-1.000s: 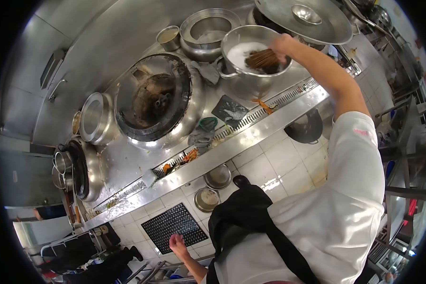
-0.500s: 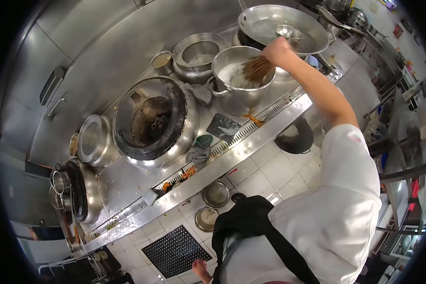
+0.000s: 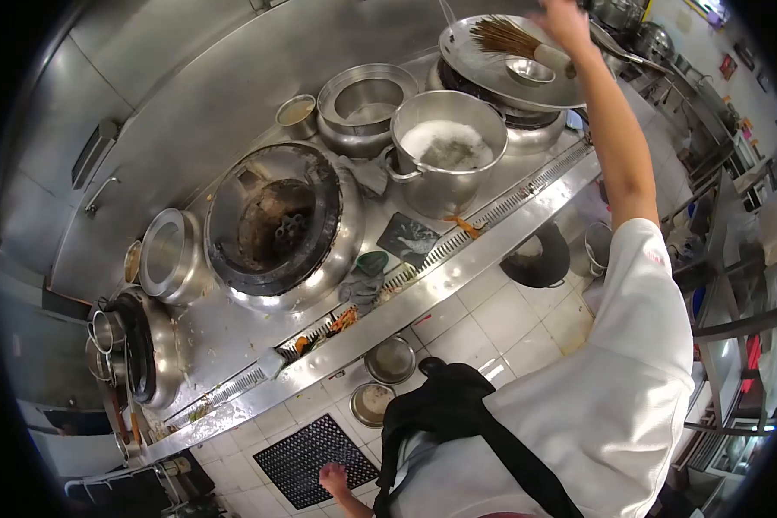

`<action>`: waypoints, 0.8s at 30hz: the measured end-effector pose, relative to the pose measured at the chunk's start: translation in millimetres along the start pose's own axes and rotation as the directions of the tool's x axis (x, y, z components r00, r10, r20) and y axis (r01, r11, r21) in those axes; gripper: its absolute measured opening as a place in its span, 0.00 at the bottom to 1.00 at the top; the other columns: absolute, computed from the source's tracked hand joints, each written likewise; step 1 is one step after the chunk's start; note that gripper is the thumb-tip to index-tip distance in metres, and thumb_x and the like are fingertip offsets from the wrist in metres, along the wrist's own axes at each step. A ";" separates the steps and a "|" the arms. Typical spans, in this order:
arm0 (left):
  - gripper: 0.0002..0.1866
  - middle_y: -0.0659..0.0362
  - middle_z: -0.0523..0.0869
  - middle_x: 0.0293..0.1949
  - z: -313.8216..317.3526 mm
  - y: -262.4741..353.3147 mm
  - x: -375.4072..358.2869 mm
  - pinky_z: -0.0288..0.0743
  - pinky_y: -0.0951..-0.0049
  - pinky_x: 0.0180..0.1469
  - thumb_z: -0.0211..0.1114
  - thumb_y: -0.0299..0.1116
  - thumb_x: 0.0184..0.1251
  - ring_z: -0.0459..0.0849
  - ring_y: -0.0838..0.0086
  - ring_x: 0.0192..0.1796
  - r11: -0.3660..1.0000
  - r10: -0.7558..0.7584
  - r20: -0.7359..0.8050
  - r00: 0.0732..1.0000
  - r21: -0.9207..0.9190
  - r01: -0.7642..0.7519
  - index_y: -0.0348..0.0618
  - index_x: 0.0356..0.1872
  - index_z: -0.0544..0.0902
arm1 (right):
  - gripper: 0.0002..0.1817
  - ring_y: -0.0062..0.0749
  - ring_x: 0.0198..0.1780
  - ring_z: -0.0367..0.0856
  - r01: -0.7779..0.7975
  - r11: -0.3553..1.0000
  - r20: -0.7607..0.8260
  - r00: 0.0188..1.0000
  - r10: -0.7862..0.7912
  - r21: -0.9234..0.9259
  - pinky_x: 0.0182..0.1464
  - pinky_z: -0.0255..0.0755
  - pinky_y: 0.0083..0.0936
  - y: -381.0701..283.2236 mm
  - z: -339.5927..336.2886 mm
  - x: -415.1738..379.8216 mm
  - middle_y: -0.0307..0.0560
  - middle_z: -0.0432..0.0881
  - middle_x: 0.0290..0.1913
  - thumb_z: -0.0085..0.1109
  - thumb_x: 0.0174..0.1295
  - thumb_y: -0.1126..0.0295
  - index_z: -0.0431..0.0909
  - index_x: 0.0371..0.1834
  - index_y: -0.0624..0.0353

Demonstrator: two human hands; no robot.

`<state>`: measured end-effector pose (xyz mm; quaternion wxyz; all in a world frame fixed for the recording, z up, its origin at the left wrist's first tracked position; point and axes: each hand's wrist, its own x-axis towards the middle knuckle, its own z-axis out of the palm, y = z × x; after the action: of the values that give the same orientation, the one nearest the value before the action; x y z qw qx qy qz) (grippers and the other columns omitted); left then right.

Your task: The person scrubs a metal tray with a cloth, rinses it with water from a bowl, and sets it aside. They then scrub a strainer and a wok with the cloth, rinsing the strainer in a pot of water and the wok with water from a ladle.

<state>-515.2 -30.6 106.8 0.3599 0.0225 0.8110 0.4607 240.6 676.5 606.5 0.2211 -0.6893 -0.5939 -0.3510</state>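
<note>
A bamboo wok brush [image 3: 511,38] lies in the large wok [image 3: 462,56] at the back right, its pale handle towards my wrist, beside a small metal bowl [image 3: 529,71]. My right hand [image 3: 566,26] is above the wok's far right side, apart from the brush handle. Its fingers reach left, look apart and are partly cut off by the top edge. In front of the wok stands a steel pot [image 3: 447,192] of foamy white liquid. Low in view, my left hand [image 3: 332,476] hangs over the black floor mat [image 3: 306,457], fingers curled in with nothing visible in them.
An uncovered wok burner [image 3: 276,220] sits mid-counter, with lidless pots [image 3: 363,91] behind it. Grey cloths [image 3: 363,281] and food scraps lie along the slotted gutter. Two metal pans [image 3: 390,360] and a black bin [image 3: 540,259] are on the tiled floor. A ladle handle [image 3: 634,56] juts out at right.
My right hand has lifted the brush out of the pot, let it go in the wok and moved up and right. My left hand has shifted slightly left.
</note>
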 end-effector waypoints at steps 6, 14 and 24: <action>0.03 0.61 0.81 0.27 -26.9 -15.3 -20.9 0.72 0.78 0.24 0.62 0.25 0.64 0.80 0.75 0.25 0.942 0.163 0.131 0.978 -0.316 -0.114 0.39 0.36 0.80 | 0.10 0.52 0.49 0.85 0.086 0.851 -0.300 0.950 0.086 0.518 0.49 0.79 0.45 -102.1 -11.0 0.0 0.59 0.86 0.43 0.60 0.61 0.66 0.81 0.39 0.61; 0.14 0.53 0.83 0.52 -16.3 -37.9 -38.7 0.80 0.70 0.55 0.60 0.24 0.74 0.82 0.71 0.52 0.950 0.236 -0.002 0.972 -0.210 -0.231 0.32 0.57 0.75 | 0.11 0.42 0.40 0.87 0.025 0.673 0.263 0.909 -0.323 0.740 0.45 0.79 0.37 -249.6 60.0 -184.0 0.52 0.87 0.39 0.57 0.66 0.66 0.82 0.48 0.55; 0.12 0.56 0.86 0.44 125.1 147.6 -81.0 0.77 0.74 0.50 0.64 0.24 0.72 0.83 0.76 0.45 0.798 0.595 0.067 0.801 0.062 -0.599 0.34 0.53 0.81 | 0.25 0.43 0.47 0.86 -0.638 0.064 0.304 0.274 -0.912 0.767 0.50 0.79 0.37 -647.5 -61.8 -529.8 0.58 0.83 0.56 0.67 0.62 0.58 0.79 0.59 0.60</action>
<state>-423.2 115.9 225.6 0.2132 0.3013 0.7721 0.5173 -429.2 407.7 178.9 0.1563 -0.2676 -0.7311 0.6079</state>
